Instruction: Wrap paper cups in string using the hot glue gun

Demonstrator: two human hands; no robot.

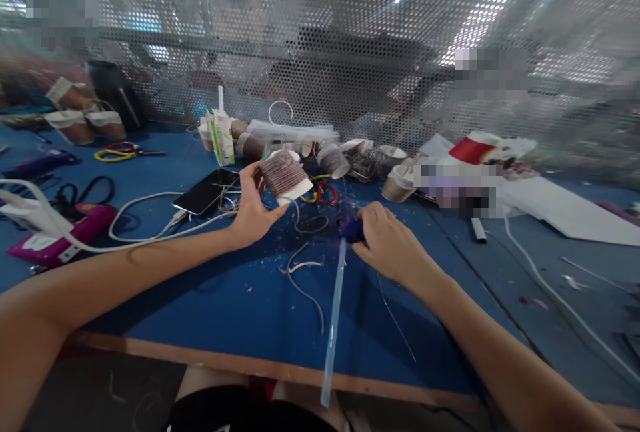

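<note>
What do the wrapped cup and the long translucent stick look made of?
Wrapped cup: probably paper, from its matte white edge; the brownish cord around it looks fibrous, perhaps yarn. Long translucent stick: likely plastic or hot-melt glue, being milky and slightly glossy.

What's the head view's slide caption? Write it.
Left grip on a cord-wrapped cup, right grip on a blue glue gun, over a cluttered blue table.
</note>
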